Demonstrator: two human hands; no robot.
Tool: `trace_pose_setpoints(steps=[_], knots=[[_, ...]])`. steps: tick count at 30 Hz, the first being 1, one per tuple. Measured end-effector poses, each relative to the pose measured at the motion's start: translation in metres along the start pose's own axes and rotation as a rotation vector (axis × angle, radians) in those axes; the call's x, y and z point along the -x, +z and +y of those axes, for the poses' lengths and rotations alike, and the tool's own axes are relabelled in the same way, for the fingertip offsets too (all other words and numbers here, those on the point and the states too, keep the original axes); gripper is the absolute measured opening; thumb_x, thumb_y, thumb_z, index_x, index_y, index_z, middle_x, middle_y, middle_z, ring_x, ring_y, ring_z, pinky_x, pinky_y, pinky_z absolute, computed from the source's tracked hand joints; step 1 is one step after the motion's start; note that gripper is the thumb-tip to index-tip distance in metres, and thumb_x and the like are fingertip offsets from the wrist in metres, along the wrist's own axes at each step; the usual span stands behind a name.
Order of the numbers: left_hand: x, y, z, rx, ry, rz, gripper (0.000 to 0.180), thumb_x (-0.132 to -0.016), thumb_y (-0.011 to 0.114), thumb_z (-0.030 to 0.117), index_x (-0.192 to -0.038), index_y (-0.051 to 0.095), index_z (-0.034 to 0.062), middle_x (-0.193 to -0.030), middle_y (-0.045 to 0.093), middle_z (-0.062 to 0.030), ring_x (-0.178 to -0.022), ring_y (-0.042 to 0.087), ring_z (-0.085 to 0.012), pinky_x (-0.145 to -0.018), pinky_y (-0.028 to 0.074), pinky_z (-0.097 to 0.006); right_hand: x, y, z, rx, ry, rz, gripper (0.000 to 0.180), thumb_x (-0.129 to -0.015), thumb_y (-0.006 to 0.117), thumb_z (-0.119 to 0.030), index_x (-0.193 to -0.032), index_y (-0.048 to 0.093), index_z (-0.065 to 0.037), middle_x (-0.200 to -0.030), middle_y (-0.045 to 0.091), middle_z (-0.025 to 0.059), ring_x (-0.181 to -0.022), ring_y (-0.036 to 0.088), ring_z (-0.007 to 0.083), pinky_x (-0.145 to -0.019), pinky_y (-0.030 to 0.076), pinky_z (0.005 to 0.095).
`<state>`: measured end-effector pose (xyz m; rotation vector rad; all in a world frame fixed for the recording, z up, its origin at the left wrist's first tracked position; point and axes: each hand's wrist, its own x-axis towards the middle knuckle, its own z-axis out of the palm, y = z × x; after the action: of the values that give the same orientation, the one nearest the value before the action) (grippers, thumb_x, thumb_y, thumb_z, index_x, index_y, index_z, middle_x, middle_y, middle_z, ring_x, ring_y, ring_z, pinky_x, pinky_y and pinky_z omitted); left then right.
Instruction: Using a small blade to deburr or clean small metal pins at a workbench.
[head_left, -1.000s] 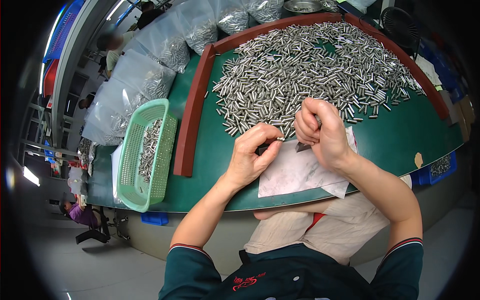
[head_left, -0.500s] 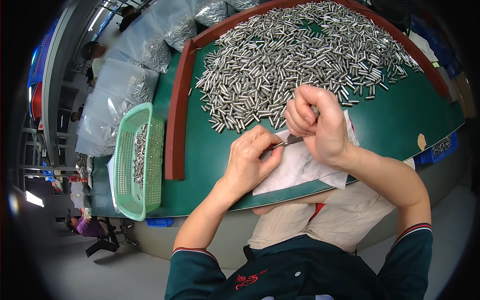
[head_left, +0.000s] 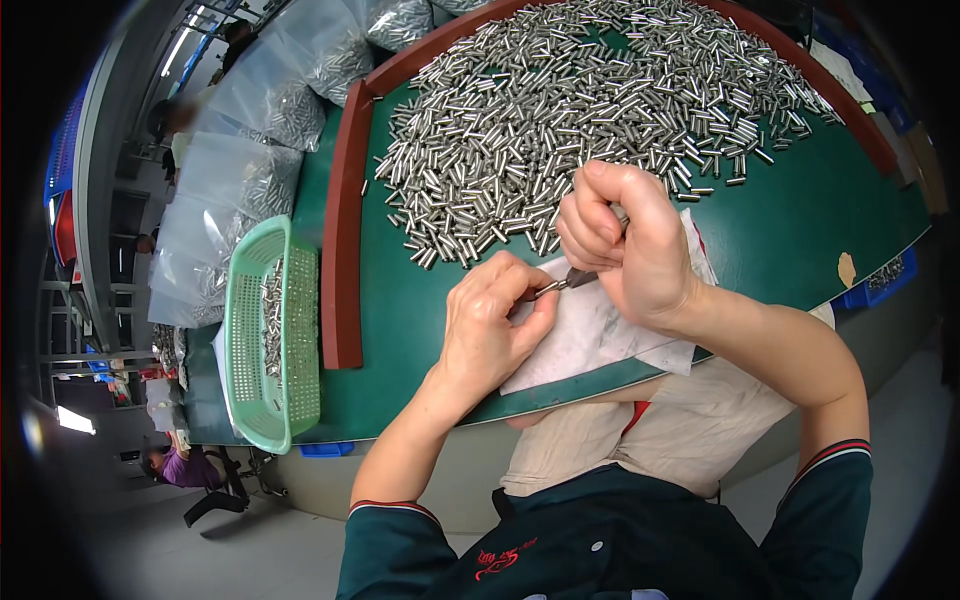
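Observation:
Between the thumb and fingers of my left hand point(head_left: 490, 315) is a small shiny metal cylinder point(head_left: 547, 288), its end pointing right. My right hand point(head_left: 630, 240) is closed in a fist around a tool; only its short dark pointed blade point(head_left: 581, 277) shows, and the handle is hidden in the palm. The blade's tip meets the cylinder's end, or comes very close to it. Under both hands a stained white cloth point(head_left: 590, 340) lies at the table's near edge. Just beyond the hands spreads a large heap of similar metal cylinders point(head_left: 560, 120).
A red-brown border strip point(head_left: 345, 250) edges the green table point(head_left: 790, 240) around the heap. Left of it stands a green perforated basket point(head_left: 305, 340) holding some cylinders. Clear plastic bags point(head_left: 235, 165) of parts line the far left. A blue bin point(head_left: 880, 285) is at the right.
The whole view has shifted slightly, with the basket and strip a little further left. Both hands keep nearly the same pose, the blade still at the cylinder's end.

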<state>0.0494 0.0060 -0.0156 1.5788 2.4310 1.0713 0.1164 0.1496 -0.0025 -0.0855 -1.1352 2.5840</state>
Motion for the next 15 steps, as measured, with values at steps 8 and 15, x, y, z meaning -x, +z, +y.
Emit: trace_pose_setpoints(steps=[8, 15], knots=[[0.0003, 0.0018, -0.0004, -0.018, 0.006, 0.019, 0.009, -0.064, 0.064, 0.002, -0.070, 0.058, 0.0020, -0.063, 0.052, -0.0059, -0.052, 0.052, -0.0188, -0.048, 0.042, -0.029, 0.0008, 0.0001, 0.0014, -0.009, -0.014, 0.031, 0.038, -0.087, 0.033, -0.023, -0.051, 0.029, -0.011, -0.041, 0.025, -0.0025, -0.039, 0.017, 0.0075, -0.039, 0.016, 0.0240], [0.0002, 0.0016, 0.0005, -0.019, 0.004, 0.026, 0.009, -0.063, 0.065, 0.002, -0.070, 0.058, 0.0022, -0.063, 0.052, -0.0057, -0.052, 0.052, -0.0187, -0.048, 0.043, -0.029, 0.0009, 0.0000, 0.0010, -0.060, -0.017, 0.024, 0.034, -0.082, 0.037, -0.017, -0.050, 0.030, -0.010, -0.044, 0.029, -0.0025, -0.039, 0.021, 0.0056, -0.038, 0.017, 0.0234]])
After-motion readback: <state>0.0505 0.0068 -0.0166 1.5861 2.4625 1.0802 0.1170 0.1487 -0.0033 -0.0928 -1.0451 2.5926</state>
